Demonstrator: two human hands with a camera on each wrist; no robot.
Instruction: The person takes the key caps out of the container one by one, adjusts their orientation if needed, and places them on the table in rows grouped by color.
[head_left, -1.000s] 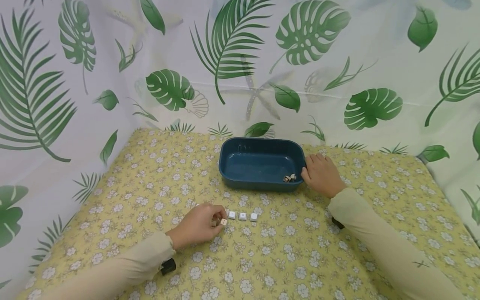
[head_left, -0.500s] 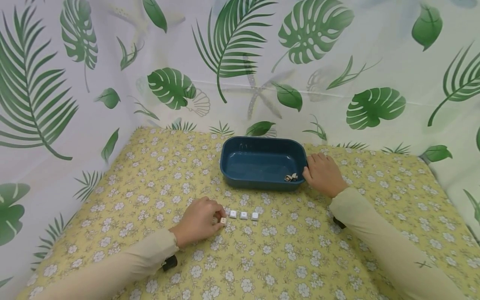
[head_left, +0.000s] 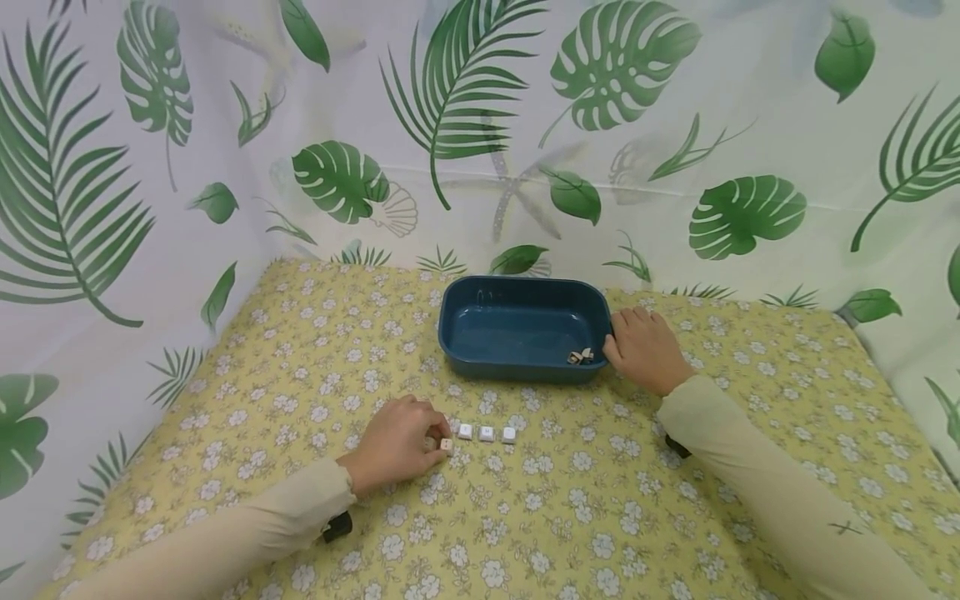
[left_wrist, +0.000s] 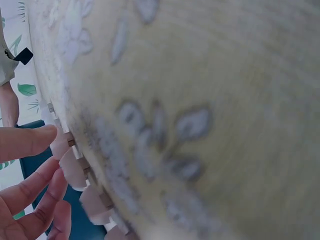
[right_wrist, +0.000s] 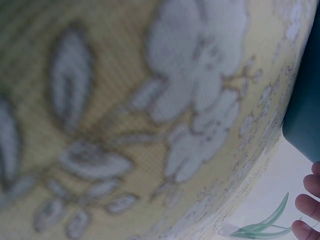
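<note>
My left hand point(head_left: 403, 443) is low over the cloth, pinching a small beige keycap point(head_left: 447, 446) between thumb and fingertips. The left wrist view shows the thumb point(left_wrist: 30, 141) on one side of it and the fingers below. Just right of that hand lie white keycaps point(head_left: 487, 433), spaced in a short row. Behind them stands a dark blue plastic basin point(head_left: 517, 367), with a few beige keycaps point(head_left: 580, 357) heaped in its front right corner. At the basin's right end, my right hand point(head_left: 647, 350) grips the rim; its fingertips point(right_wrist: 307, 204) show in the right wrist view.
A yellow floral cloth point(head_left: 570, 517) covers the table. A white hanging sheet with green leaf prints point(head_left: 645, 192) closes off the back and both sides, close behind the basin.
My left hand has barely shifted and still pinches the beige keycap beside the row. The right hand stays at the basin's end; the view itself sways slightly.
</note>
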